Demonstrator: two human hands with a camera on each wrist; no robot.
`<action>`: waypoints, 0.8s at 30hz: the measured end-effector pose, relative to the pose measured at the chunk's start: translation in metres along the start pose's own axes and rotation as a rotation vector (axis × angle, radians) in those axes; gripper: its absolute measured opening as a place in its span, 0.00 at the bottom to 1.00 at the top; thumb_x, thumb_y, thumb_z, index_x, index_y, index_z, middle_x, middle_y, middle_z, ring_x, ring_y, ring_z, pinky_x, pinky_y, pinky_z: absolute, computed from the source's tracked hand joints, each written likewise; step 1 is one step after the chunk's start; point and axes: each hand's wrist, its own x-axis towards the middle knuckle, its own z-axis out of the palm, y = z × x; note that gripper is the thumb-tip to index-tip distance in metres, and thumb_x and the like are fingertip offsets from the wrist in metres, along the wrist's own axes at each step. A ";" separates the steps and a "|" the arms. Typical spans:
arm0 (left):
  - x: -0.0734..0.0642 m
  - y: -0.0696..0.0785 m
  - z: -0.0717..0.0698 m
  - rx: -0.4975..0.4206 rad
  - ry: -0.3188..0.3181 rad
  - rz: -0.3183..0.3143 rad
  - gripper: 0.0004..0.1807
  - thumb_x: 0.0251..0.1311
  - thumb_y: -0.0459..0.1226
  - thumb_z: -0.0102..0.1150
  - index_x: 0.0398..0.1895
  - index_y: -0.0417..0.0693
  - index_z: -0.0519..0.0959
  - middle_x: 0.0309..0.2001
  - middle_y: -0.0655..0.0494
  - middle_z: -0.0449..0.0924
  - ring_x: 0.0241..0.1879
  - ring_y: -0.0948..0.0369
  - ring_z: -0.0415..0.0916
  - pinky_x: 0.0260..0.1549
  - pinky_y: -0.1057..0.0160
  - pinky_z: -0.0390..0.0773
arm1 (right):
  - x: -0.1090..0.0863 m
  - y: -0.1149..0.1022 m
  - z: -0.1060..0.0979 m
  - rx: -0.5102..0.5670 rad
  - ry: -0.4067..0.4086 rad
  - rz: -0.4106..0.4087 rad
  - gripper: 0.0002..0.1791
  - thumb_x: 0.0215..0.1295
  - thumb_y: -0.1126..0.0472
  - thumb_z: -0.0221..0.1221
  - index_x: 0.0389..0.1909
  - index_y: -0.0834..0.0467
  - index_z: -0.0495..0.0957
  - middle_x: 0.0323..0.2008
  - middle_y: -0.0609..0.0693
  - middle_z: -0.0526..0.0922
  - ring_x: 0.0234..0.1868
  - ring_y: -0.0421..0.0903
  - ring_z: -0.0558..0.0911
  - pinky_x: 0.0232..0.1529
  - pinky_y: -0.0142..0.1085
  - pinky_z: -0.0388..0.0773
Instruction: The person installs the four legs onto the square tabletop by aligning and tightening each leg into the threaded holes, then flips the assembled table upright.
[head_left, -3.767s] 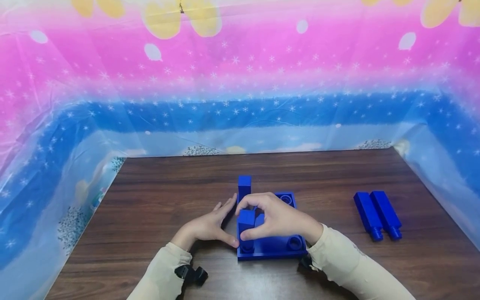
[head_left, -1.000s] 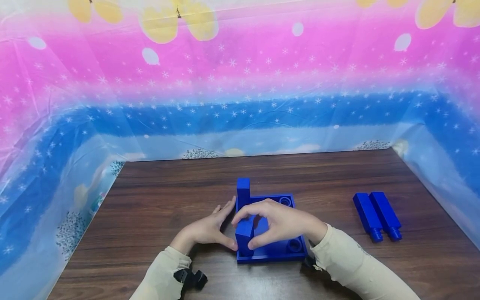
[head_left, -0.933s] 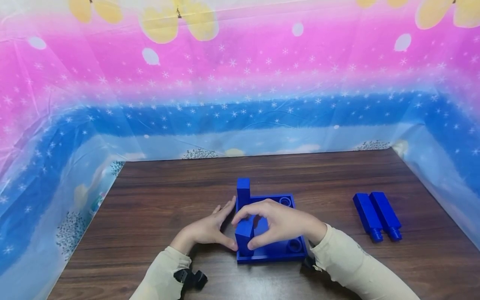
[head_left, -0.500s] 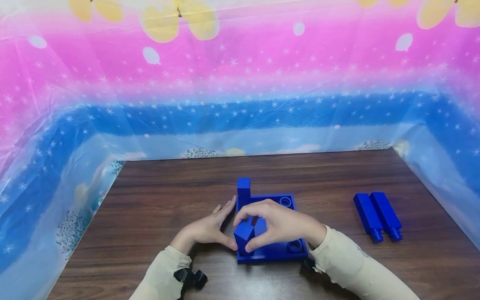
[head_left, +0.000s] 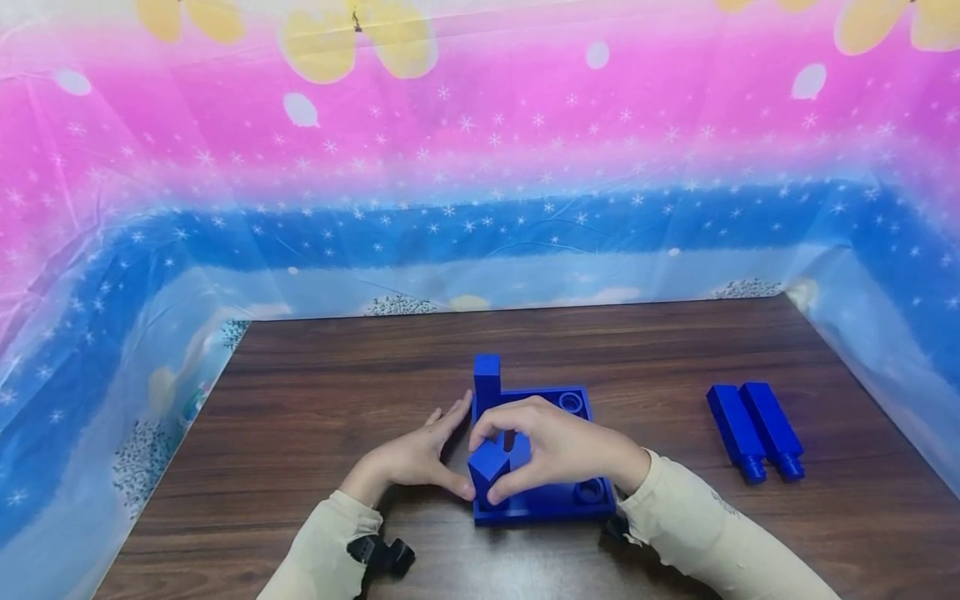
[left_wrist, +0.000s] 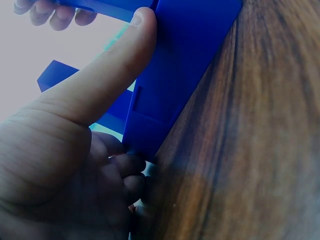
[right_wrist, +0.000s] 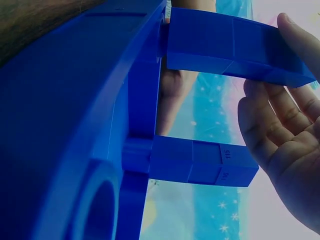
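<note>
Head cam: blue tray (head_left: 540,513), flat on bench (head_left: 337,375)
Right hand (head_left: 566,442): fingers pinching a post (head_left: 489,462) — upright at the near-left corner
Left hand (head_left: 408,457): fingers wide — touching tray's left edge

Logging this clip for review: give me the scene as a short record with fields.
centre: rectangular blue plastic base on brown wood-grain table
right hand: gripping upright blue square post at near-left corner
left hand: touching base's left edge
far-left corner: second blue post, upright
right corners: two round blue sockets, unfilled
loose: two blue posts, narrow round ends, lying right of base
</note>
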 end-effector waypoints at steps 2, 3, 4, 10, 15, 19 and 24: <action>-0.005 0.012 -0.002 0.002 -0.007 -0.014 0.80 0.41 0.65 0.83 0.88 0.61 0.34 0.86 0.51 0.32 0.82 0.37 0.22 0.76 0.29 0.35 | 0.000 0.000 0.001 -0.003 0.005 0.002 0.22 0.63 0.55 0.76 0.55 0.57 0.82 0.49 0.45 0.87 0.47 0.36 0.81 0.47 0.40 0.84; -0.008 0.019 -0.003 0.002 -0.009 -0.016 0.79 0.42 0.63 0.83 0.88 0.59 0.35 0.86 0.49 0.33 0.82 0.36 0.22 0.76 0.28 0.36 | 0.000 0.000 0.001 -0.004 0.008 0.002 0.22 0.63 0.54 0.76 0.54 0.57 0.82 0.49 0.44 0.87 0.46 0.36 0.80 0.46 0.40 0.84; -0.010 0.025 -0.004 0.007 -0.012 -0.023 0.79 0.43 0.63 0.83 0.88 0.58 0.35 0.86 0.48 0.33 0.82 0.36 0.23 0.76 0.28 0.36 | 0.000 0.000 0.001 -0.008 0.011 0.003 0.22 0.63 0.54 0.76 0.54 0.56 0.82 0.48 0.43 0.87 0.45 0.36 0.80 0.46 0.40 0.84; -0.019 0.041 -0.007 0.024 -0.015 -0.019 0.78 0.45 0.61 0.83 0.88 0.51 0.36 0.86 0.41 0.34 0.81 0.32 0.24 0.75 0.27 0.37 | 0.001 -0.001 0.004 -0.022 0.029 0.006 0.22 0.61 0.53 0.78 0.52 0.52 0.81 0.44 0.39 0.84 0.39 0.34 0.76 0.41 0.42 0.82; -0.020 0.043 -0.007 0.012 -0.022 -0.016 0.77 0.48 0.57 0.84 0.88 0.51 0.34 0.85 0.38 0.33 0.80 0.30 0.24 0.74 0.25 0.37 | 0.001 -0.002 0.005 -0.043 0.040 0.006 0.21 0.61 0.52 0.78 0.50 0.51 0.80 0.43 0.38 0.83 0.40 0.35 0.75 0.43 0.36 0.80; -0.019 0.042 -0.007 0.000 -0.023 -0.001 0.78 0.47 0.57 0.84 0.87 0.51 0.34 0.85 0.37 0.33 0.80 0.29 0.23 0.73 0.24 0.36 | 0.001 -0.004 0.005 -0.050 0.045 0.010 0.22 0.60 0.53 0.78 0.50 0.53 0.81 0.45 0.39 0.84 0.44 0.35 0.78 0.48 0.35 0.80; -0.011 0.023 -0.005 -0.017 -0.019 0.014 0.80 0.43 0.63 0.83 0.88 0.59 0.33 0.86 0.44 0.31 0.81 0.34 0.20 0.75 0.28 0.32 | 0.000 -0.004 0.004 -0.034 0.027 0.009 0.25 0.59 0.53 0.78 0.55 0.55 0.81 0.52 0.44 0.86 0.50 0.36 0.80 0.48 0.36 0.82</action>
